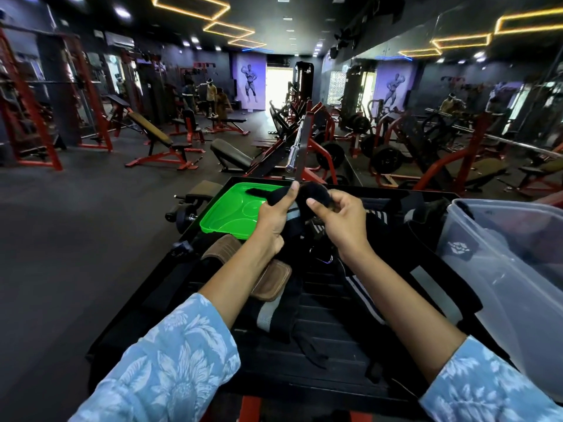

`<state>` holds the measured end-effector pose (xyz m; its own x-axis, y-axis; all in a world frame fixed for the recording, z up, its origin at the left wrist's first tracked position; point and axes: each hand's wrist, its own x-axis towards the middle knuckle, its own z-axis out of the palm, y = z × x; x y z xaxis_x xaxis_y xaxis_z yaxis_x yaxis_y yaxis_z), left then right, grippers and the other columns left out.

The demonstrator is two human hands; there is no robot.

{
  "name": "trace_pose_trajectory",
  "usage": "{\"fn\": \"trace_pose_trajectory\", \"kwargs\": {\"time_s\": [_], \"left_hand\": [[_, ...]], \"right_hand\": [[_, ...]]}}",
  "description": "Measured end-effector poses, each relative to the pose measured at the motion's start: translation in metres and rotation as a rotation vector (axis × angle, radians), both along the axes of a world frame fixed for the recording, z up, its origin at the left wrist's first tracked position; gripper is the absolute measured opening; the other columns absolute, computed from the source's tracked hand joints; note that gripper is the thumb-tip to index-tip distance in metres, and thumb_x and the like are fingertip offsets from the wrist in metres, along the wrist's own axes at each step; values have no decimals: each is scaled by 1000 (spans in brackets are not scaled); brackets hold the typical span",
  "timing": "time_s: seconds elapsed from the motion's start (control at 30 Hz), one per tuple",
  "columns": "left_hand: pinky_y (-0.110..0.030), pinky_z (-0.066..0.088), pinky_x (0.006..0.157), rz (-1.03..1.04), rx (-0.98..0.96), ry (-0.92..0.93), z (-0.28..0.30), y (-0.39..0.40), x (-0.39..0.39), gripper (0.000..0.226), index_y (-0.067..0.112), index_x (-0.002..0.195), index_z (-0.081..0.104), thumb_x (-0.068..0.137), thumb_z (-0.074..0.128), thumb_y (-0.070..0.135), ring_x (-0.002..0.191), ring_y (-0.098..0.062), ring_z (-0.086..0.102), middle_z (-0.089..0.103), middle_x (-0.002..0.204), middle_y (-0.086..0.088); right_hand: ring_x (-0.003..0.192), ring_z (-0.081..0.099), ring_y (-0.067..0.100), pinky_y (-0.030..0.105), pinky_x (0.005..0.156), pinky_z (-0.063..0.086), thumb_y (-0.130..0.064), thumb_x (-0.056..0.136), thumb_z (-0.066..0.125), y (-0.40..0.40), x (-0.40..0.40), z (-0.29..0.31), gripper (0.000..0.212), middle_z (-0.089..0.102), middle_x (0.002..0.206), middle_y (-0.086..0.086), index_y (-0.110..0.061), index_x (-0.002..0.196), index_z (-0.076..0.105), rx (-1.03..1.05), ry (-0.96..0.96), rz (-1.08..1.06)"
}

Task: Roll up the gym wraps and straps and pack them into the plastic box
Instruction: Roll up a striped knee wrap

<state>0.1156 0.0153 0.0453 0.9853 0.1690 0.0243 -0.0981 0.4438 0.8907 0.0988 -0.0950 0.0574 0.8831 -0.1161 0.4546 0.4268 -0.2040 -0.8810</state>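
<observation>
We take the bright green plastic lid [227, 208] as our landmark. Just to its right, raised above the black slatted platform [320, 354], both our hands work one black fabric wrap [313, 194]. Our left hand [274, 220] has its fingers curled round the loose length of the wrap, thumb pressed along it, which looks meant to keep the strip taut. Our right hand [338, 220] pinches the wound-up, rounded end between thumb and fingertips, so we judge the rolling is under way and the coil is held tight to stop it springing open.

Below the lid, nearer to us, lie two tan leather pads [268, 278], and beside them more black straps with grey and white stripes [268, 315] sprawl loose across the platform — unrolled, so much of the job remains. Well to the right of the lid stands the clear plastic box [511, 269], open-topped and tilted toward us; some dark shape shows through its wall, though we cannot tell what. The lid lies flat and off the box, presumably so rolls can go straight in.
</observation>
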Motion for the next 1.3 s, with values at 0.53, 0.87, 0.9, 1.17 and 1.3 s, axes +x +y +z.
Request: {"fn": "trace_pose_trajectory", "kwargs": {"time_s": [0.53,0.87,0.9,1.17,1.3], "left_hand": [[-13,47,54,13,-80,23,7,0,-1,80,7,85,64,89,11,68,70,-16,66,71,71,-5],[-11,42,44,-101,-60,26,2,-4,6,26,14,73,54,96,48,23,45,-4,57,61,56,6],[-12,43,46,-84,-43,22,0,-4,7,23,14,75,54,96,48,21,46,-4,58,61,58,5],[-21,52,63,-142,242,-197,-7,-7,5,13,15,88,62,83,65,4,62,-6,63,70,69,6],[-16,51,64,-288,437,-306,-11,-17,-3,20,8,96,62,79,68,0,65,-2,63,70,70,7]], "right_hand": [[82,63,19,9,80,40,-4,72,72,14,-8,-25,24,67,85,13,1,96,71,-458,-497,-90],[77,65,29,33,63,51,-17,71,74,15,8,-37,43,66,94,14,3,108,65,-1015,-644,-452],[77,65,28,32,64,50,-16,68,79,14,9,-38,44,67,93,13,2,106,66,-1031,-653,-460],[83,58,16,29,78,43,-29,88,50,1,3,-13,25,64,92,6,-10,86,65,-61,-234,-272],[99,64,28,43,97,46,-55,95,32,-1,24,-15,57,70,100,12,-13,85,69,339,263,-34]]}}
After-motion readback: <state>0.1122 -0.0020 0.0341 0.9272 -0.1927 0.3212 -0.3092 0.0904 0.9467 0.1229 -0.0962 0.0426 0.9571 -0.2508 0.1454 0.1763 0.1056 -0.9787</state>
